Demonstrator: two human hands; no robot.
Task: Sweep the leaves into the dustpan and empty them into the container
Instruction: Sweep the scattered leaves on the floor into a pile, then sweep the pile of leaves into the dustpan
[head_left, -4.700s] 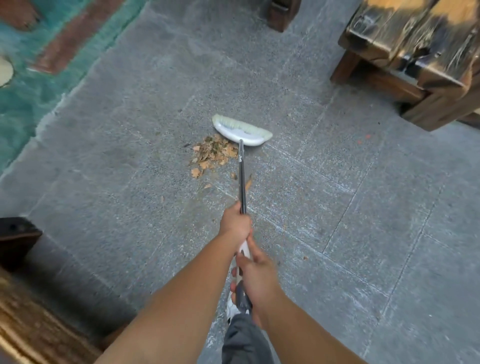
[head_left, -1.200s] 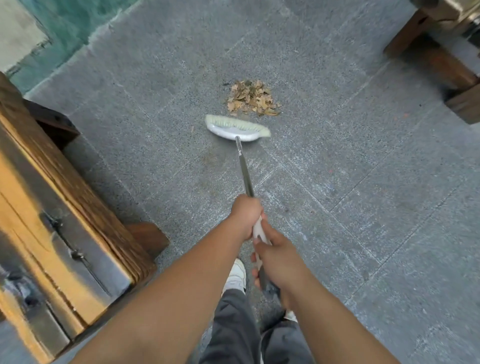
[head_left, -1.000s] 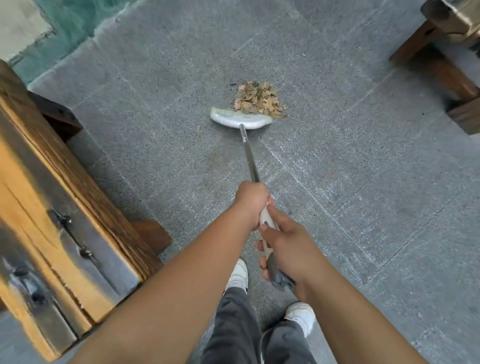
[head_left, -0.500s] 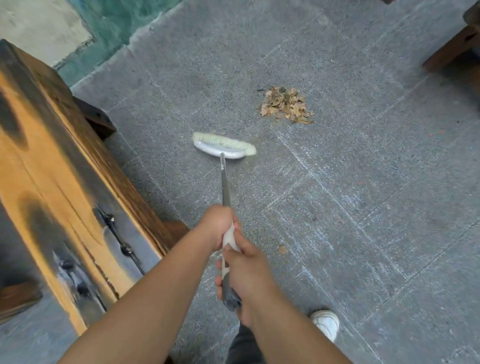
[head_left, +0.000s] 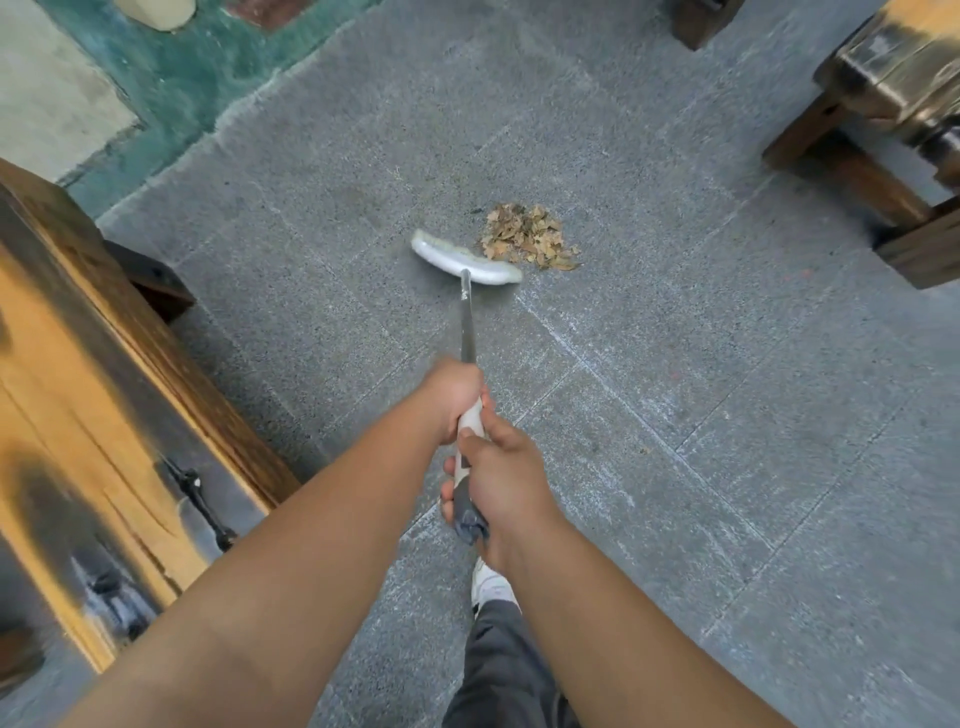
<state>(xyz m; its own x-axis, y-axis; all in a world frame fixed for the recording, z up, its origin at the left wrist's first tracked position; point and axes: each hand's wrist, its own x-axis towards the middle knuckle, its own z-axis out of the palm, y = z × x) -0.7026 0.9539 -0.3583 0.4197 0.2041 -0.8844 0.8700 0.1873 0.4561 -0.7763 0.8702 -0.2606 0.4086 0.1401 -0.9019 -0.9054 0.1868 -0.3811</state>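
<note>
A small heap of dry brown leaves lies on the grey stone floor ahead of me. The white broom head rests on the floor just left of the heap, its right end touching the heap's edge. Its metal handle runs back toward me. My left hand grips the handle higher up the shaft. My right hand grips the grey and white end behind it. No dustpan or container is in view.
A long wooden bench with metal fittings runs along my left side. Another dark wooden bench stands at the upper right. Green painted ground borders the paving at the upper left. My white shoe is under my right hand.
The broom head has swung from the left, away from the leaves, forward and right until it touches the heap. The heap has stayed compact.
</note>
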